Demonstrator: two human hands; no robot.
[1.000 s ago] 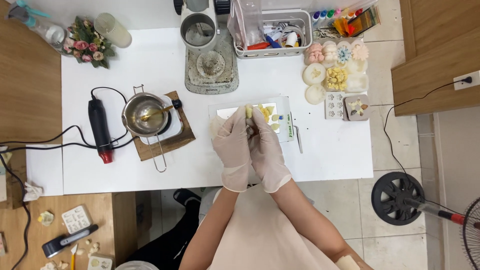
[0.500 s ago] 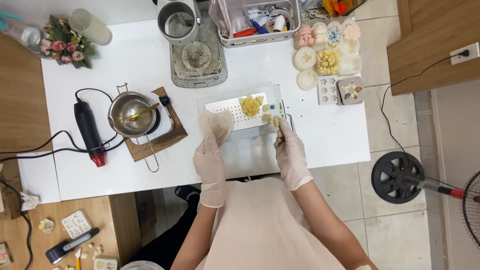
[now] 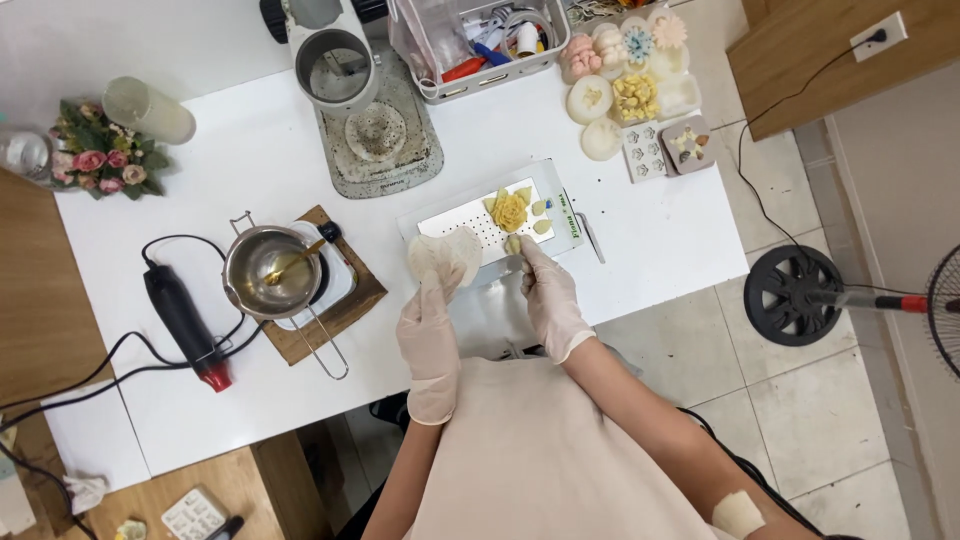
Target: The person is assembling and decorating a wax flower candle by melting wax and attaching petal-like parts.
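While both gloved hands work over the white table (image 3: 640,230), the left hand (image 3: 428,325) in its thin latex glove lifts a pale, floppy round mould of soft silicone (image 3: 443,256), fingers curled around its lower edge and gripping it just above the table's near side. Right beside it, the right hand (image 3: 549,295) pinches a small yellow wax petal (image 3: 512,244) between its fingertips, at the near edge of the flat rectangular perforated metal tray (image 3: 452,222). On that tray sits a yellow wax flower with layered, ruffled petals (image 3: 508,209), a few loose yellow petal pieces (image 3: 540,216) scattered just beside it. Off to the left, a shiny round steel melting pot with a wire handle (image 3: 270,270) rests on a square wooden board (image 3: 355,305), and a black heat gun with a red tip (image 3: 185,325) lies near it, cable trailing. Further back stands a grey scale-like base with a round perforated plate (image 3: 378,135), and to the right a cluster of pastel flower-shaped wax pieces (image 3: 625,85)
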